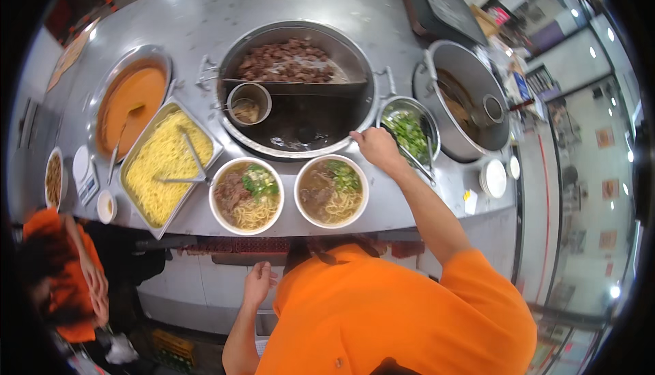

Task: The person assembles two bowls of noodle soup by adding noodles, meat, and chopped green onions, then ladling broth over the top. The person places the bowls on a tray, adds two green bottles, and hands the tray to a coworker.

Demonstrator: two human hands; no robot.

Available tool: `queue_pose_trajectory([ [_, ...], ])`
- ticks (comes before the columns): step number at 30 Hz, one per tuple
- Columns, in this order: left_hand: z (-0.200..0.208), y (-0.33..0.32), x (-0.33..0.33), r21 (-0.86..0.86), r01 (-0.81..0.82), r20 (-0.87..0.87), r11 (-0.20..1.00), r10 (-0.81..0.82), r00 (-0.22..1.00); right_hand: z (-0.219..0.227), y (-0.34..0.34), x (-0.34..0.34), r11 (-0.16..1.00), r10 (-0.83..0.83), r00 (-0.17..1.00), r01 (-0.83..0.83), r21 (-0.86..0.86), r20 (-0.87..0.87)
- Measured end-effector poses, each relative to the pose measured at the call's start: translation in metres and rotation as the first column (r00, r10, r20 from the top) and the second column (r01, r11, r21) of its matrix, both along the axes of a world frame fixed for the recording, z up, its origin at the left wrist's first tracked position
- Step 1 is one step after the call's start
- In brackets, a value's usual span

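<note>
Two white bowls of noodle soup stand side by side at the near edge of the steel counter. The left bowl (pixel 246 195) and the right bowl (pixel 331 191) both hold noodles, meat slices and chopped green onion. My right hand (pixel 377 148) reaches over the right bowl to the near rim of a big divided pot (pixel 373 105), its fingers pinched together. Whatever they may hold is too small to make out. Dark broth (pixel 300 122) fills the pot's near half, meat chunks (pixel 286 60) its far half. My left hand (pixel 259 283) hangs below the counter edge, empty, fingers loosely apart.
A tray of yellow noodles (pixel 164 170) with tongs and a pan of orange sauce (pixel 133 98) lie left. A strainer (pixel 249 104) hangs inside the pot. Right are a bowl of chopped greens (pixel 407 127) and a tall pot (pixel 467 102) with a ladle. Another person (pixel 75 272) is at lower left.
</note>
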State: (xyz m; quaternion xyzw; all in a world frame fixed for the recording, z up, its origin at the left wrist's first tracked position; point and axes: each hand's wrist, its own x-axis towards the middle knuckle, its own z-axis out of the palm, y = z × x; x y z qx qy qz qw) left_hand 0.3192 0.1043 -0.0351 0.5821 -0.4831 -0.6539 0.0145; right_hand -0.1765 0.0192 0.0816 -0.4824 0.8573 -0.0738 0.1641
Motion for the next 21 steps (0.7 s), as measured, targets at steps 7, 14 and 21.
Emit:
queue_pose_trajectory([
  [7,-0.035,0.0,-0.014,0.035,0.239,-0.078,0.97,-0.236,0.969,0.073,0.12,-0.02,0.957,-0.209,0.862,0.278,-0.084,0.462],
  [14,-0.053,0.004,-0.041,0.109,0.366,-0.011,0.924,-0.367,0.93,0.021,0.392,-0.067,0.827,-0.425,0.905,0.384,0.41,0.011],
  [21,-0.067,0.039,-0.089,0.085,0.322,0.096,0.943,-0.329,0.939,-0.076,0.437,-0.062,0.938,-0.202,0.975,0.219,0.268,-0.092],
])
